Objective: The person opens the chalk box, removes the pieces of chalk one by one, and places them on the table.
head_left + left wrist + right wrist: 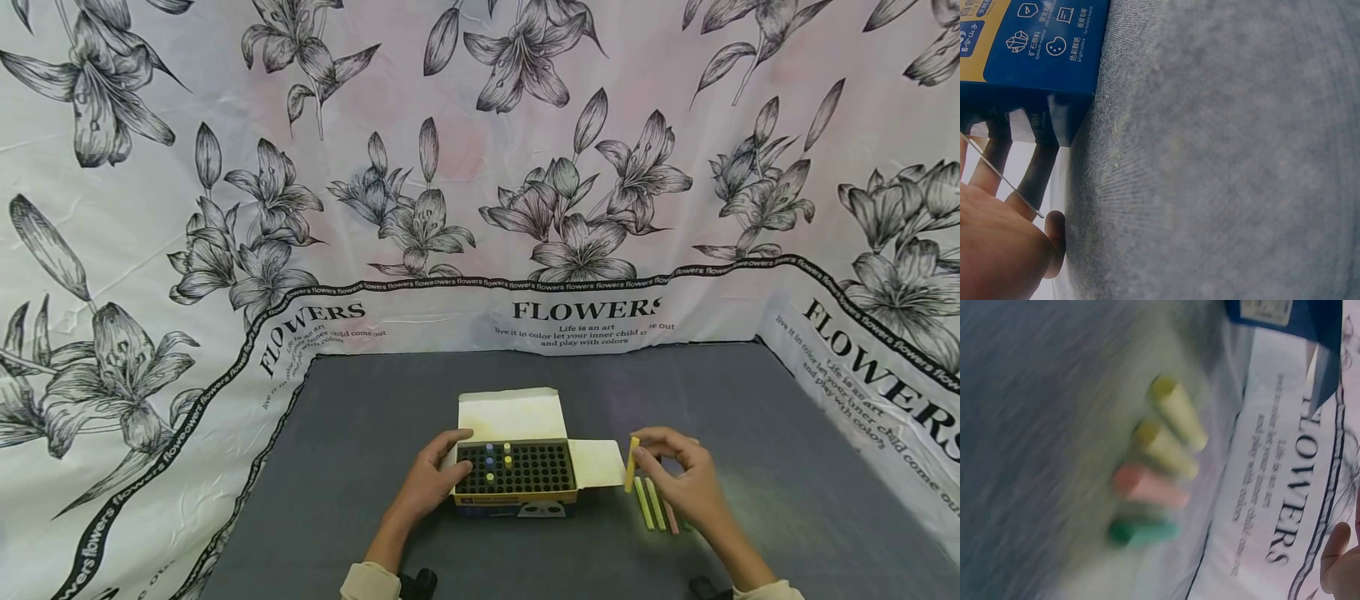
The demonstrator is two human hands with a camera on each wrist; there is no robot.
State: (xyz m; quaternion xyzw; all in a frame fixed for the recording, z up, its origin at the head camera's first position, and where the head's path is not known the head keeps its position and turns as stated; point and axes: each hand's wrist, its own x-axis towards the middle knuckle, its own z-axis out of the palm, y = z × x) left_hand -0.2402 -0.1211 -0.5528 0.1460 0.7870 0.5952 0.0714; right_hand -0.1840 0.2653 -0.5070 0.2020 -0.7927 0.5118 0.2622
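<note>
The left hand (431, 479) grips the left end of the box (517, 500); a slack hold could let it skid if nudged. By the right flap (597, 463), the right hand (686, 479) pinches a chalk (631, 467), which might slip and snap if held too loosely. The chalk is slim, yellow-orange, nearly upright.

At upper left, the left wrist view cuts off the chalk box (1029, 69). The right wrist view has blurry chalk sticks (1166, 450) mid-frame and a cut-off right hand (1341, 572) at lower right.
</note>
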